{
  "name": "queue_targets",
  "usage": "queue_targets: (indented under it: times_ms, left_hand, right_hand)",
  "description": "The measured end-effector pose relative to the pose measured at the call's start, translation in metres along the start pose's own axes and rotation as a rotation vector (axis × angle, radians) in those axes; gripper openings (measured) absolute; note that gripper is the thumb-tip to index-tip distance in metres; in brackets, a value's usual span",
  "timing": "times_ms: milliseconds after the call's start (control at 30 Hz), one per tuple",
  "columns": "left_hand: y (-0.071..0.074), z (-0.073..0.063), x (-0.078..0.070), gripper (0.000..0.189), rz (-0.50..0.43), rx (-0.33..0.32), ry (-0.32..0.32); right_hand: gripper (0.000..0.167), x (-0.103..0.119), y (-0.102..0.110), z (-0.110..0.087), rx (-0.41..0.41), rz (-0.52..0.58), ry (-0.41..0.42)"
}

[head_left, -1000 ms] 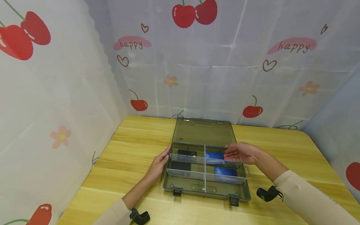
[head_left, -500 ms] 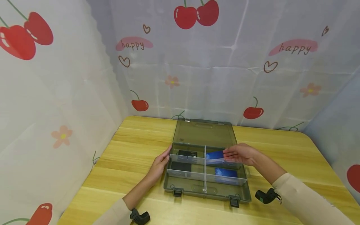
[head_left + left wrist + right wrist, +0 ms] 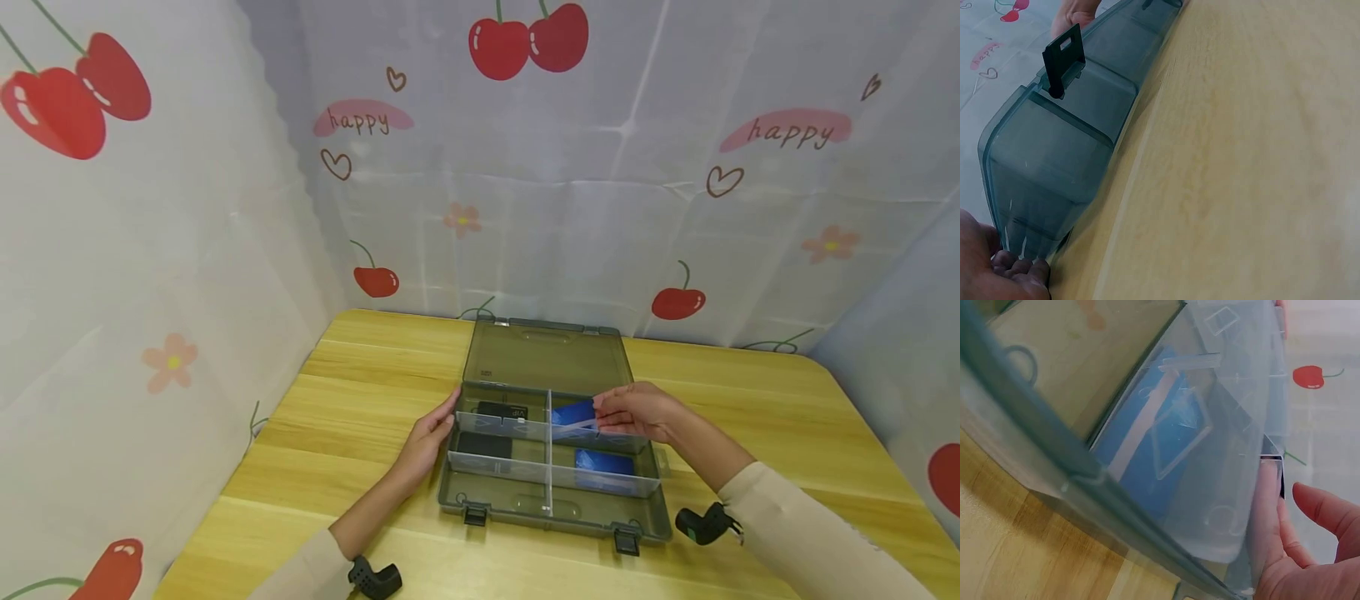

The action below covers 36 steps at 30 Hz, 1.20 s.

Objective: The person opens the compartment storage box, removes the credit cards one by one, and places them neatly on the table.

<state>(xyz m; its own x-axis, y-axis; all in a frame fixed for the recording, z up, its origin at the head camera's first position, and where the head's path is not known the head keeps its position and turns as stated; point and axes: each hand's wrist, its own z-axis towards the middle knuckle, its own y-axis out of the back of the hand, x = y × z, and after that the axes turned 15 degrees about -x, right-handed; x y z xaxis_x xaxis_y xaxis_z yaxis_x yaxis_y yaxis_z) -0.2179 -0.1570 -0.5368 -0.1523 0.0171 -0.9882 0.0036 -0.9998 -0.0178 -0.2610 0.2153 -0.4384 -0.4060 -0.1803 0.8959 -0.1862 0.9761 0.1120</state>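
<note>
A smoky grey divided plastic box (image 3: 495,485) lies on the table with its lid (image 3: 551,354) folded back. My left hand (image 3: 423,440) holds the box's left wall; in the left wrist view its curled fingertips (image 3: 1022,269) are at the box's lower corner. In the back right compartment, my right hand (image 3: 637,410) pinches the right end of a blue card (image 3: 572,414), which is tilted with a pale edge showing. From the right wrist view, the fingers of the right hand (image 3: 1310,550) reach behind a clear divider (image 3: 1235,481) that partly hides them.
A second blue card (image 3: 604,463) lies in the middle right compartment. Black cards (image 3: 483,445) are in the left compartments, the back one marked VIP. Two black latches (image 3: 474,515) stick out at the box's front. A cherry-print curtain (image 3: 555,208) surrounds the wooden table (image 3: 360,367).
My right hand's fingers have closed on the back blue card and tipped it so that its pale edge shows. The left hand stays on the box; the head view has shifted slightly.
</note>
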Motion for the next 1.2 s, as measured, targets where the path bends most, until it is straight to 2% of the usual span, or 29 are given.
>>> queue_targets:
  times_ms: [300,667,1000,1200]
  left_hand:
    - [0.0001,0.0003,-0.0009,0.049,0.005,0.007,-0.012]
    - [-0.0008,0.0003,-0.0019,0.049,0.018,-0.004,-0.008]
    - [0.0005,-0.0007,-0.0010,0.049,0.024,0.000,-0.011]
    - [-0.0006,-0.0005,-0.0038,0.049,0.027,-0.008,-0.008]
  right_hand:
    - [0.040,0.0017,-0.0038,0.0001,-0.044,-0.028,-0.003]
    - [0.035,0.0009,-0.0063,0.0015,-0.077,-0.048,-0.001]
    - [0.031,-0.0031,-0.0073,0.0003,-0.091,-0.082,0.041]
    - [0.035,-0.0028,-0.0083,-0.0019,-0.102,-0.096,0.060]
